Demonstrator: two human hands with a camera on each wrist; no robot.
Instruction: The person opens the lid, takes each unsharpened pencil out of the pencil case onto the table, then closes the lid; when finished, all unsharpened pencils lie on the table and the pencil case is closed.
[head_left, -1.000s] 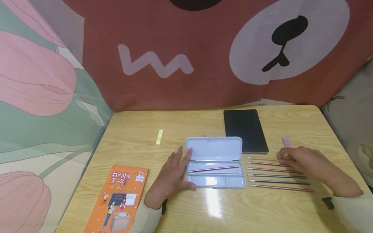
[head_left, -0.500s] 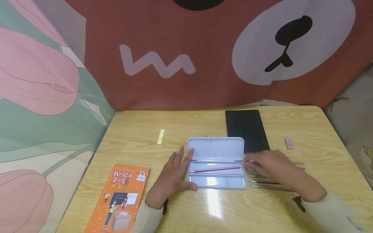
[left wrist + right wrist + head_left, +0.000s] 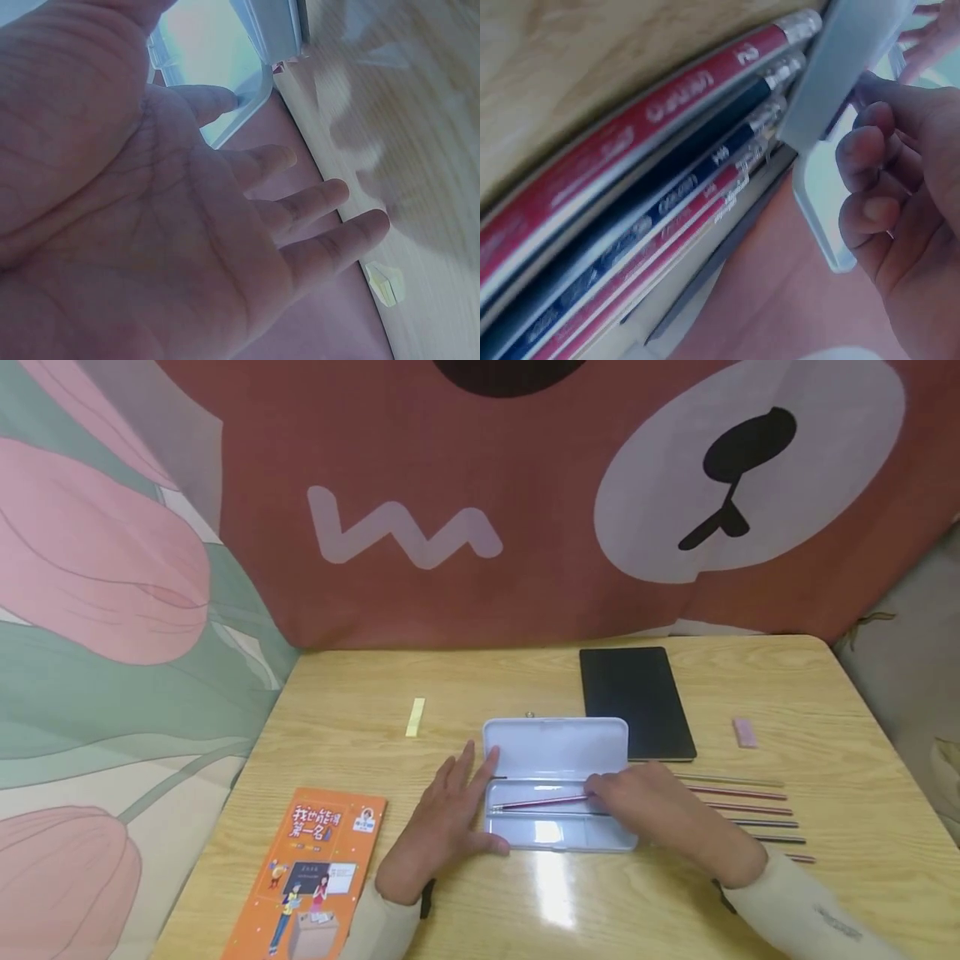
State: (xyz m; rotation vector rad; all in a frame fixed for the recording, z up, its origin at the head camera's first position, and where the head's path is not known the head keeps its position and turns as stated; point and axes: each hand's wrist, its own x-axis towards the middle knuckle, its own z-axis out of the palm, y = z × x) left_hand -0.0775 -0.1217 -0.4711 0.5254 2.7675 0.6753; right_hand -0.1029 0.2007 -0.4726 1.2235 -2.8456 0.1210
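A white pencil case (image 3: 555,747) lies with its lid raised. In its back compartment is a red pencil (image 3: 540,802), eraser end to the left. My right hand (image 3: 648,797) reaches over the case's right side and pinches the pencil's right end, which the fingers hide; in the right wrist view the other fingers are curled. My left hand (image 3: 442,831) is spread at the case's left side, index fingertip against the lid and thumb by the front corner. Several pencils (image 3: 753,822) lie in a row right of the case, partly behind the right forearm.
A black notebook (image 3: 637,702) lies behind the case, partly hidden by the lid. A pink eraser (image 3: 744,732) is at the right, a yellow strip (image 3: 416,717) at the left. An orange book (image 3: 307,868) lies front left. A printed cloth (image 3: 450,602) hangs behind the table.
My right hand has moved left from the row of pencils and the eraser into the case, onto the red pencil there. The left hand has stayed put.
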